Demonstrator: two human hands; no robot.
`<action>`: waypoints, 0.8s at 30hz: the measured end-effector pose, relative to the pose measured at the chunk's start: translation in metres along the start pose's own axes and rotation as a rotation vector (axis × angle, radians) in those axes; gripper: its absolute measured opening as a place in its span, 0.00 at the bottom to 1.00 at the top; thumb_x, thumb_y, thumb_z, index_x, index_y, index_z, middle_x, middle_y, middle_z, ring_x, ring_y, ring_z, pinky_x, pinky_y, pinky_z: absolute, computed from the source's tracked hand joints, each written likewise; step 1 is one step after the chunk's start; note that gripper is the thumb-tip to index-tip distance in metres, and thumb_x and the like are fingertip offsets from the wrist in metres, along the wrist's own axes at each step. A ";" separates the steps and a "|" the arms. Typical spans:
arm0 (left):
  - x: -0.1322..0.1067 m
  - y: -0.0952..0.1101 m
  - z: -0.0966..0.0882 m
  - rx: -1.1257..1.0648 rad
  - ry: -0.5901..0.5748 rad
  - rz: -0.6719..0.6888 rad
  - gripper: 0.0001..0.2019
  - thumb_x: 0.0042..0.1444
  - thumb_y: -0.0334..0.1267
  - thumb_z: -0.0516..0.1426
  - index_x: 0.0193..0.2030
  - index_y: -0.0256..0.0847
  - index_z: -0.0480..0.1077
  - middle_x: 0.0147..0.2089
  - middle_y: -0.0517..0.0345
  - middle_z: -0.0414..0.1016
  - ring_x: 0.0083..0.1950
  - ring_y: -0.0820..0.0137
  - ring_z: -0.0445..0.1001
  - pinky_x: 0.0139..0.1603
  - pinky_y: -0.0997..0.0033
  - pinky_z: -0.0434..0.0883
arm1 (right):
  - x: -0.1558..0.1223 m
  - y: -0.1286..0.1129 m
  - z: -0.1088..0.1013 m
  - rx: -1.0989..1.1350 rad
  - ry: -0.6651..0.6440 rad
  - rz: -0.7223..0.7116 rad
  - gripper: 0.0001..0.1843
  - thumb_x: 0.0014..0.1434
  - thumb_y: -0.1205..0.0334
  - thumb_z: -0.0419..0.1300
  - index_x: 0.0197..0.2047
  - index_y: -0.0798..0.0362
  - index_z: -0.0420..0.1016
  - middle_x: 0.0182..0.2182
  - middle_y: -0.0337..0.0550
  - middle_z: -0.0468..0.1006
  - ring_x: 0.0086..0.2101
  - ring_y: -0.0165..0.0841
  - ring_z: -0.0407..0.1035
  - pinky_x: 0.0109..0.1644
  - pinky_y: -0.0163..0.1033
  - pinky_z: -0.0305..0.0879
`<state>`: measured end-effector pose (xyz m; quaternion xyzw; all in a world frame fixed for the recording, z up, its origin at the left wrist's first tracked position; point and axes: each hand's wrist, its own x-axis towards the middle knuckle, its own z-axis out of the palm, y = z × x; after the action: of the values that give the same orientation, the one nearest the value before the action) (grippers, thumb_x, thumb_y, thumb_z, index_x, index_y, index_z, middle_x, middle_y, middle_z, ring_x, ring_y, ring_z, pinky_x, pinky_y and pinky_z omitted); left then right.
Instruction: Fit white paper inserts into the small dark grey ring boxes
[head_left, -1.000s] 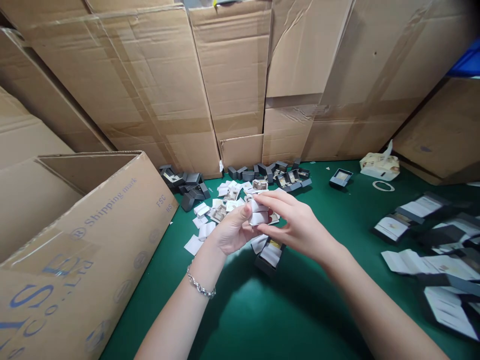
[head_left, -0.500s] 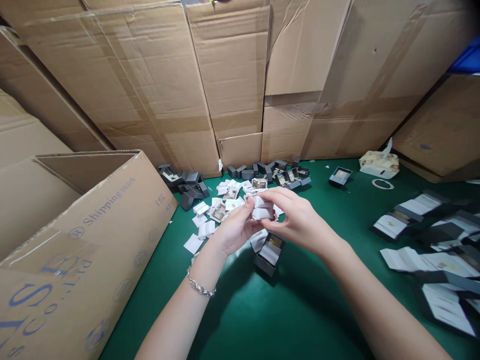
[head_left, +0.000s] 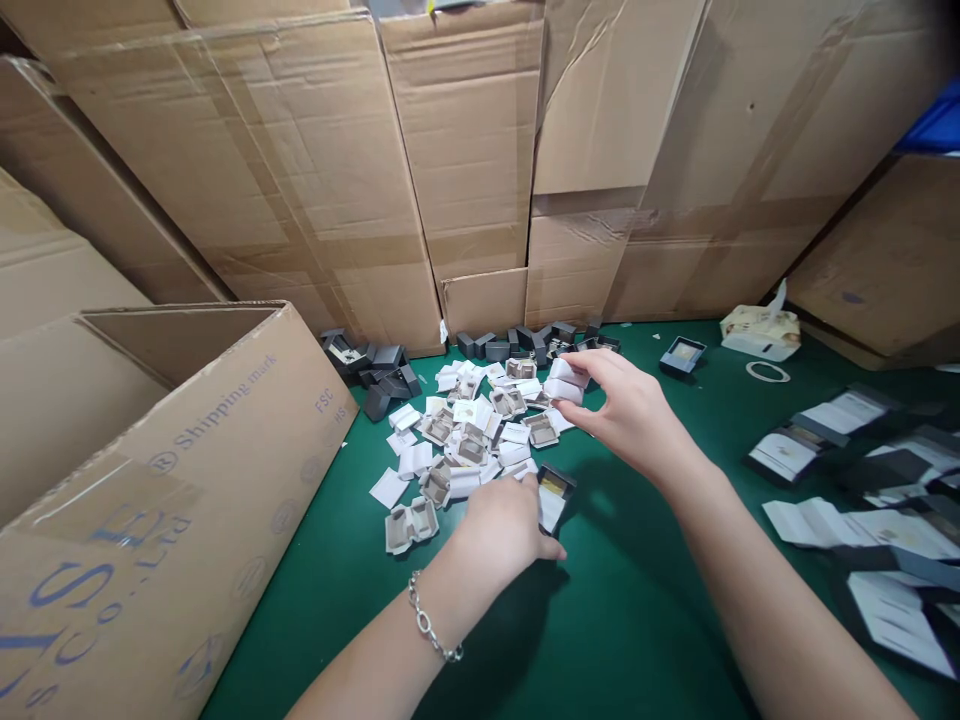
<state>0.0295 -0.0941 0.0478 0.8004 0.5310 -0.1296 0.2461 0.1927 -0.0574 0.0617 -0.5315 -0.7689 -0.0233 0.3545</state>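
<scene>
My right hand (head_left: 634, 415) pinches a small white folded insert (head_left: 566, 381) above the far edge of a heap of white inserts (head_left: 469, 440) on the green table (head_left: 600, 620). My left hand (head_left: 504, 525), a silver bracelet on its wrist, is lowered onto an open dark grey box (head_left: 553, 493). Its fingers curl round the box's near side. Part of the box is hidden by the hand.
A large open shipping carton (head_left: 172, 470) stands at the left. Cardboard boxes wall the back. Dark small boxes (head_left: 382, 375) lie in clusters behind the heap. A single open box (head_left: 681, 355), a tissue pack (head_left: 759, 330) and a tape ring lie right. Flat dark sleeves (head_left: 862, 500) pile at the right edge.
My hands have parted. The left dropped from the white insert down to the dark box. The right carried the insert to the right and farther away.
</scene>
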 end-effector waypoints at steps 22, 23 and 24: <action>0.024 -0.062 -0.022 -1.946 -0.030 0.699 0.22 0.46 0.44 0.62 0.46 0.47 0.61 0.43 0.56 0.73 0.42 0.64 0.75 0.43 0.61 0.71 | 0.000 -0.030 -0.012 1.107 -0.071 0.379 0.32 0.42 0.59 0.68 0.53 0.49 0.69 0.45 0.46 0.77 0.43 0.39 0.72 0.42 0.44 0.72; 0.023 -0.061 -0.022 -1.988 -0.055 0.683 0.21 0.46 0.44 0.62 0.46 0.47 0.62 0.42 0.56 0.74 0.41 0.64 0.75 0.43 0.59 0.72 | -0.001 -0.032 -0.012 1.132 -0.072 0.373 0.32 0.43 0.59 0.68 0.53 0.49 0.69 0.44 0.45 0.77 0.43 0.39 0.72 0.42 0.44 0.72; 0.023 -0.060 -0.023 -2.023 -0.070 0.658 0.20 0.47 0.45 0.61 0.47 0.47 0.62 0.42 0.56 0.74 0.40 0.64 0.75 0.42 0.58 0.72 | -0.001 -0.034 -0.012 1.137 -0.068 0.363 0.31 0.43 0.59 0.68 0.52 0.48 0.69 0.44 0.45 0.77 0.43 0.39 0.72 0.43 0.44 0.72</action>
<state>-0.0177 -0.0448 0.0412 0.3235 0.1418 0.4220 0.8350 0.1714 -0.0781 0.0815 -0.3819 -0.5685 0.4699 0.5569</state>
